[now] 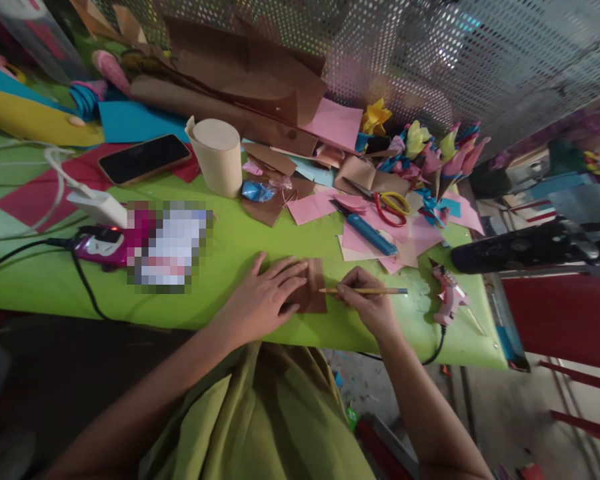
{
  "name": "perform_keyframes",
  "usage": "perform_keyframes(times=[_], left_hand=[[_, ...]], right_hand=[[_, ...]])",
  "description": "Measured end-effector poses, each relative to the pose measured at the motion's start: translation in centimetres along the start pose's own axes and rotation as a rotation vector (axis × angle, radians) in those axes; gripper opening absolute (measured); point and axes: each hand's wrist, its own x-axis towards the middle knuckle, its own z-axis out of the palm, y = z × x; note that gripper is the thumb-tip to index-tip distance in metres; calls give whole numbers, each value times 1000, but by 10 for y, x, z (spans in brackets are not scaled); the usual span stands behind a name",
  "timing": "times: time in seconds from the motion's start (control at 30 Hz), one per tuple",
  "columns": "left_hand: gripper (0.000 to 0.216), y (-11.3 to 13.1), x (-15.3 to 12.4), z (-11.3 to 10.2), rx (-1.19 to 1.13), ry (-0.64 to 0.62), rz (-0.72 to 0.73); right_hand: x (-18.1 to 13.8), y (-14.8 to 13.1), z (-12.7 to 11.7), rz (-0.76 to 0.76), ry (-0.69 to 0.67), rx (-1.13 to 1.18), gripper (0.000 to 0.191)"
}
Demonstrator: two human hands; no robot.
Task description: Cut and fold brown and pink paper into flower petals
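Green table: our long bright-green tabletop [250,247] is packed along the back, mostly craft paper.
Brown sheets: big folded and rolled matte-brown paper [240,60] lies at the back, well apart from our hands.
Left hand: ours [267,297] lies palm down, fingers loosely spread, over the left part of the small piece.
Right hand: we've got this one [367,297] closed in a writing grip around the pencil.
Small brown piece: this flat, roughly square brown paper piece [319,277] sits near the front edge, under our left fingers. It's already separate from the big sheets; we can't make out any marks, so the pencil work looks barely started, and most of it's probably left.
Pencil: slim tan wooden pencil [383,291], nearly level, tip just inside the piece's right edge.
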Motion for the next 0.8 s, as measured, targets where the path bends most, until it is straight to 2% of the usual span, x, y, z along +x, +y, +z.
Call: perform_keyframes(times=[0.5,0.7,0.8], left_hand=[[42,-2,-1,2,-17,-12,4],[42,-3,-2,4,-26,5,-2],[41,-2,-1,3,-20,11,0]], right_hand=[[-25,-8,-1,75,-53,-74,16],[-24,-7,-3,75,-71,-35,16],[-13,-9,-4,37,-6,25,17]])
